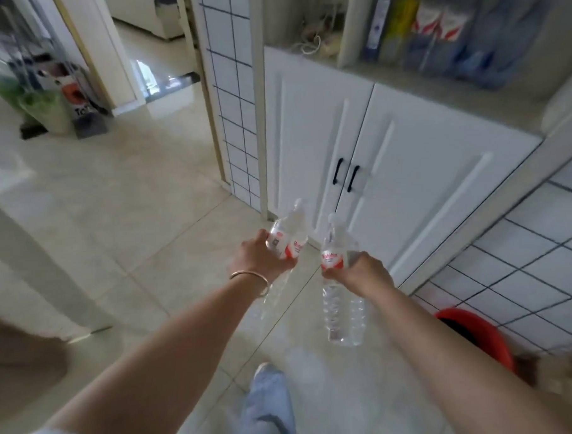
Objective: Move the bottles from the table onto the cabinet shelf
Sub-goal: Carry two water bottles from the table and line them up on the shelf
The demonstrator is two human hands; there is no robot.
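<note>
Left hand (pixel 258 259) clamped on two bottles (pixel 287 238); right hand (pixel 362 271) clamped on two bottles (pixel 340 299); all carried above floor, before cabinet (pixel 373 154); step: transport; next: lift onto shelf (pixel 452 88), near stocked items.

Bright daylight, motion blur, wide-angle distortion

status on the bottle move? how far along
Done: two clear bottles are off the table. In hand: the left hand grips one bottle tilted; the right hand grips the other bottle roughly upright, both carried over the floor toward the white cabinet. Left: neither is on the cabinet shelf yet; the table is mostly out of view.
</note>
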